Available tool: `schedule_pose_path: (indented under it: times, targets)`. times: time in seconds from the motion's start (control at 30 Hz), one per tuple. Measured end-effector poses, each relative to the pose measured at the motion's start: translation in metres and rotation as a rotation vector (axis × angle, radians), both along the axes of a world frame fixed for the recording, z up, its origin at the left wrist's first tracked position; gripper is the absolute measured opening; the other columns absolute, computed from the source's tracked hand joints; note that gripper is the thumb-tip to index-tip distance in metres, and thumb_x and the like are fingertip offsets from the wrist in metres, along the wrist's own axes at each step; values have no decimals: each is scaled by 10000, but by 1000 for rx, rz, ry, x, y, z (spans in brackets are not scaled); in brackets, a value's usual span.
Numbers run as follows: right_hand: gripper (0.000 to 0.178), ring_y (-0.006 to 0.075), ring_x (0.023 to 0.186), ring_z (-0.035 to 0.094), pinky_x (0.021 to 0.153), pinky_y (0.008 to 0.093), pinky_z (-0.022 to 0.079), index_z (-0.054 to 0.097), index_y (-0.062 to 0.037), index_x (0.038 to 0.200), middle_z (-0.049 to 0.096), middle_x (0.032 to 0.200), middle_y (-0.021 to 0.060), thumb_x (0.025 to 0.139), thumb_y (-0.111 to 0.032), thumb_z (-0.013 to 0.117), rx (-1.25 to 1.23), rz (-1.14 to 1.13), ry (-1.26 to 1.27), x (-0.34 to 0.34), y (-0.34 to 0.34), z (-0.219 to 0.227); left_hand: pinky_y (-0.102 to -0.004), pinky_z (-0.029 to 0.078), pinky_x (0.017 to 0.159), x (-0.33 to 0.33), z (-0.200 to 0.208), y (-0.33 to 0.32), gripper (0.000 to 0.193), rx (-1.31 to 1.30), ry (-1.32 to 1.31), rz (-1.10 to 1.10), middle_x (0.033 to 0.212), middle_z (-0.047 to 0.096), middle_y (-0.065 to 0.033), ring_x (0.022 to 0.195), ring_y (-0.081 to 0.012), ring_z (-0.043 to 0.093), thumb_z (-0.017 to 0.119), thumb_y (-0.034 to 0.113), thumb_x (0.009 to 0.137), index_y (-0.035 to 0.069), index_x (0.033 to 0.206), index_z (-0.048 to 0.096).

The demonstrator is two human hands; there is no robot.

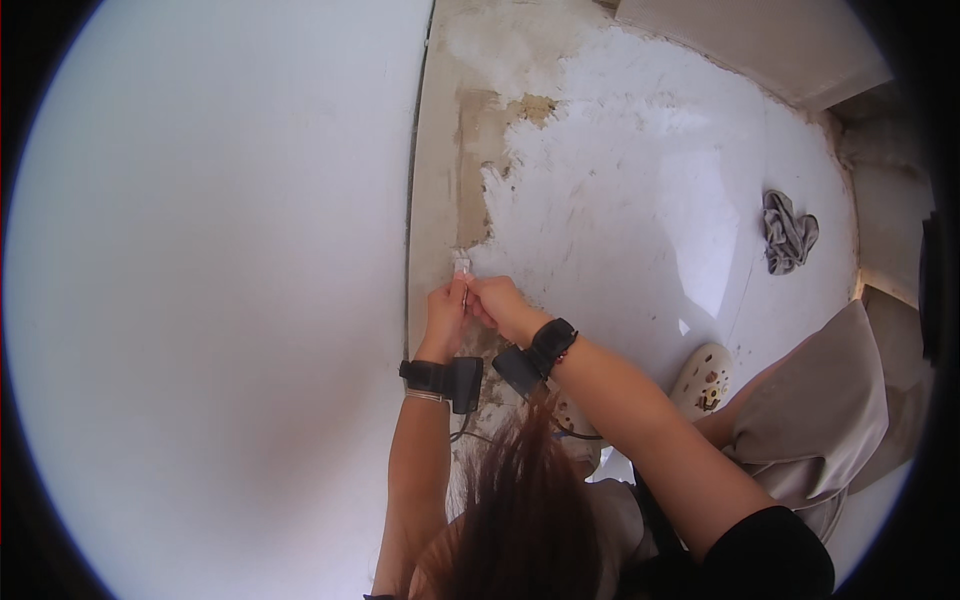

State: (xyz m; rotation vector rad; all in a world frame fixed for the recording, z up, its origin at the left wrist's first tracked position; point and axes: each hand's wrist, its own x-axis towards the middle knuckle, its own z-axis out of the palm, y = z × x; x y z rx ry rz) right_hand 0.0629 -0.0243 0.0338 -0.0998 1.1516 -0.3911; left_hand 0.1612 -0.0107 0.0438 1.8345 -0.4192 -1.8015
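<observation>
My left hand (445, 315) and my right hand (498, 303) meet close together, fingers closed around one small hand tool. The tool's short, pale, squarish end (462, 261) points away from me, and its kind is too small to make out. Its tip is at the lower end of a brown bare strip (475, 165) on the floor, beside the ragged edge of a white coating (610, 180). Most of the tool's handle is hidden by my fingers.
A smooth white wall or panel (230, 250) rises along my left. A crumpled grey cloth (788, 232) lies on the floor to the right. Pale clogs (702, 380) show near my right forearm. A beige panel (755, 45) stands at the far right. Dark hair (525, 500) covers the lower middle.
</observation>
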Motion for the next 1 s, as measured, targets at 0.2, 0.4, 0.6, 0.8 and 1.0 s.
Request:
schedule_pose_path:
  times: [0.2, 0.4, 0.6, 0.8, 1.0]
  targets:
    - [375, 122, 311, 335, 294, 235, 252, 460, -24, 538, 419, 445, 51, 812, -279, 442, -98, -118, -8, 11, -1, -5, -177, 171, 279, 5, -9, -4, 367, -105, -63, 41, 460, 400, 7, 314, -47, 279, 389, 361, 832, 107, 567, 397]
    - [371, 119, 310, 337, 287, 241, 230, 471, -18, 545, 418, 438, 56, 815, -271, 438, -103, -83, 20, 10, -1, -7, -183, 162, 269, 8, -14, -5, 377, -42, -47, -8, 442, 394, 1, 296, -55, 265, 374, 356, 838, 105, 557, 382]
    - [375, 128, 303, 335, 285, 248, 217, 461, -25, 529, 412, 424, 59, 816, -263, 430, -81, -75, -17, 13, -2, -5, -182, 164, 270, 9, -10, -5, 380, -36, -102, 44, 442, 395, -2, 300, -54, 270, 363, 353, 844, 103, 558, 381]
    - [361, 129, 300, 330, 285, 248, 217, 456, -33, 539, 403, 415, 55, 815, -263, 431, -120, -108, 3, 11, -8, -16, -186, 162, 270, 3, -13, -11, 377, -68, -46, 10, 445, 389, 0, 301, -55, 267, 371, 352, 842, 105, 557, 377]
    - [382, 127, 303, 340, 285, 258, 245, 460, -16, 517, 419, 422, 60, 807, -265, 446, -77, -64, -44, 13, -1, -10, -183, 165, 270, 5, -11, -2, 385, -64, -87, 68, 445, 381, 4, 299, -53, 262, 375, 368, 837, 108, 554, 362]
